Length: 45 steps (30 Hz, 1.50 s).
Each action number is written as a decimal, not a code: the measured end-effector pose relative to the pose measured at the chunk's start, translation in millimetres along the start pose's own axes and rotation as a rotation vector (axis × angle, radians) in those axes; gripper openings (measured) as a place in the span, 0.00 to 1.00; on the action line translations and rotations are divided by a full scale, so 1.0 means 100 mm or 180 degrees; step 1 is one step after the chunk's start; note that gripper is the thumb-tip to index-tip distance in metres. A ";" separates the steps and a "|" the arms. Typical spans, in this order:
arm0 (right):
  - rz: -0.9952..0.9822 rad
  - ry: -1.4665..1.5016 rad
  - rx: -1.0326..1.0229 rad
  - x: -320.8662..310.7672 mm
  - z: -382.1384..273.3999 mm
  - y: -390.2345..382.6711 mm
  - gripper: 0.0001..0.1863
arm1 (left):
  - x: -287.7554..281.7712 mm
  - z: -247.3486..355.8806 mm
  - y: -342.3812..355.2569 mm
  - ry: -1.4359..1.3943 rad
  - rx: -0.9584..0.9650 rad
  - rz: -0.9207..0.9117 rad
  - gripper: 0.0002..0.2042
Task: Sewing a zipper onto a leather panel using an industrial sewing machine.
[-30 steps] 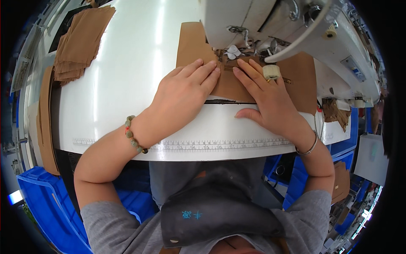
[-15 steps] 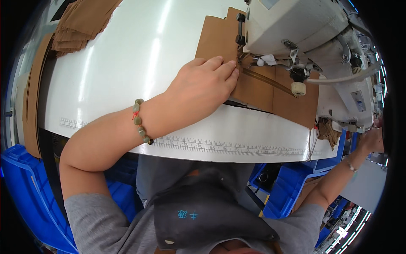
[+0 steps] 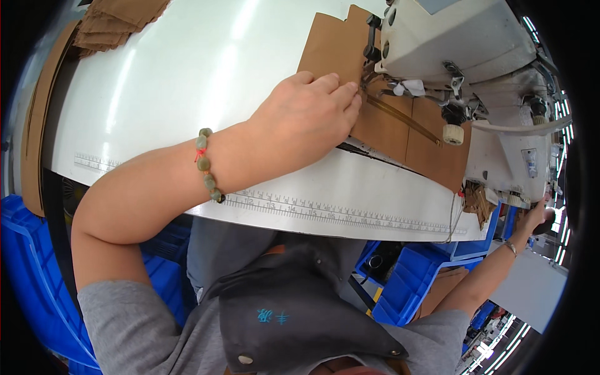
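A brown panel (image 3: pixel 379 126) with a crease lies under the head of a white sewing machine (image 3: pixel 456 37). My left hand (image 3: pixel 315 115), a beaded bracelet at its wrist, presses on the panel's near left part. Its bent fingers sit close together, the tips beside the presser area, and the thumb is hidden. A brass-coloured guide bar (image 3: pixel 403 119) crosses the panel to the right of my fingertips. Far to the right, my right hand (image 3: pixel 536 215) is raised at the machine's end, beside a dark rounded part. Its fingers are small and partly hidden there.
A stack of brown pieces (image 3: pixel 119 24) lies at the far left of the white table (image 3: pixel 187 81). A printed ruler strip (image 3: pixel 337 212) runs along the near edge. Blue bins (image 3: pixel 409 281) stand below, at right and left. A thin cord hangs near the right edge.
The whole view has shifted slightly. My left hand stays on the panel, which looks almost unmoved under the machine. My right hand has shifted at the machine's end, with a dark rounded part now showing beside it.
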State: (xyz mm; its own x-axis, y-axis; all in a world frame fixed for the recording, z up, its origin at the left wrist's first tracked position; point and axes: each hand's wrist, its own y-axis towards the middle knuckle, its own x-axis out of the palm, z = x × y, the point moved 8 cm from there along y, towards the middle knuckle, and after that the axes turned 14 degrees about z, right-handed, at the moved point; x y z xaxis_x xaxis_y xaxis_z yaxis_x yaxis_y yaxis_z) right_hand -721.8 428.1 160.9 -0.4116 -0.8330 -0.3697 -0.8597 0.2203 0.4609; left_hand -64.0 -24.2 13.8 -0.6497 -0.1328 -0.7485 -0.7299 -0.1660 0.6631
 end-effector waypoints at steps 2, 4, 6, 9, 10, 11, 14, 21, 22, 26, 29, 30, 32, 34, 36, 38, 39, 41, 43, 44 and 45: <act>-0.0042 0.0262 -0.0104 0.03 -0.05 -0.16 0.24 | -0.01 -0.01 0.01 -0.0036 -0.0040 0.0081 0.20; -0.0072 0.0545 -0.0212 0.06 -0.07 -0.25 0.23 | -0.02 -0.02 0.01 -0.0037 -0.0070 0.0125 0.20; 0.0116 0.0510 -0.0237 0.03 -0.03 -0.28 0.23 | 0.03 -0.01 0.00 -0.0097 -0.0067 -0.0073 0.20; -0.0027 0.1120 -0.0579 0.07 -0.07 -0.36 0.18 | 0.06 0.00 -0.01 0.0034 0.0032 -0.0147 0.21; -0.0041 0.1286 -0.0558 0.08 -0.04 -0.39 0.17 | 0.05 -0.01 0.00 -0.0023 -0.0037 -0.0108 0.21; 0.0020 0.1253 -0.0476 0.07 0.00 -0.39 0.17 | 0.05 -0.01 0.00 -0.0081 -0.0044 -0.0099 0.21; 0.0329 0.0668 -0.0597 0.04 0.07 -0.44 0.17 | 0.05 -0.01 -0.01 -0.0157 -0.0072 -0.0082 0.21; 0.0141 0.0566 -0.1317 0.07 0.06 -0.59 0.21 | 0.07 0.01 -0.01 -0.0070 0.0063 -0.0125 0.21; 0.0068 0.0681 -0.1346 0.09 0.07 -0.60 0.21 | 0.03 0.01 0.00 -0.0138 0.0022 0.0027 0.21; -0.0055 0.0876 -0.0932 0.19 0.24 -0.61 0.24 | 0.04 0.00 0.00 -0.0207 -0.0007 -0.0053 0.21; -0.0006 0.1387 -0.1009 0.28 0.24 -0.73 0.22 | 0.04 0.00 0.00 -0.0229 -0.0028 -0.0045 0.21; 0.0066 0.1645 -0.0782 0.30 0.28 -0.76 0.21 | 0.07 -0.01 -0.02 -0.0146 -0.0004 -0.0166 0.20; 0.0165 0.1899 -0.0537 0.33 0.31 -0.88 0.21 | 0.05 -0.02 -0.01 -0.0257 -0.0072 -0.0039 0.21; -0.0123 0.1900 -0.0592 0.42 0.27 -1.04 0.21 | 0.05 -0.03 -0.01 -0.0302 -0.0076 -0.0029 0.21; -0.0080 0.2057 -0.0382 0.48 0.34 -1.15 0.22 | 0.06 -0.05 -0.02 -0.0343 -0.0143 -0.0152 0.21; 0.0142 0.1814 -0.0254 0.52 0.44 -1.22 0.23 | 0.05 -0.04 0.00 -0.0310 -0.0117 -0.0106 0.22; 0.0203 0.1869 -0.0288 0.52 0.44 -1.24 0.23 | 0.03 -0.05 0.02 -0.0241 -0.0151 -0.0090 0.22; 0.0056 0.2096 -0.0139 0.54 0.41 -1.29 0.23 | 0.00 -0.05 0.04 -0.0326 -0.0137 -0.0063 0.22; 0.0234 0.1701 0.0028 0.42 0.34 -1.38 0.22 | -0.01 -0.04 0.05 -0.0399 -0.0096 -0.0086 0.22; 0.0438 0.1213 0.0135 0.32 0.27 -1.48 0.21 | -0.01 -0.04 0.05 -0.0337 -0.0122 -0.0109 0.22; 0.0357 0.1276 0.0155 0.28 0.12 -1.64 0.21 | -0.01 -0.04 0.05 -0.0299 -0.0152 -0.0107 0.23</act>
State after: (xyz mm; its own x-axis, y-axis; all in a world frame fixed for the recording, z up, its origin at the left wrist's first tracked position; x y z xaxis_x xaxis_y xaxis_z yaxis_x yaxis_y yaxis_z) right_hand -595.8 374.8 64.7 -0.3615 -0.9319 0.0283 -0.8334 0.3366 0.4383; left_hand -66.3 -28.8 18.3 -0.6437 -0.0345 -0.7645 -0.7422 -0.2154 0.6347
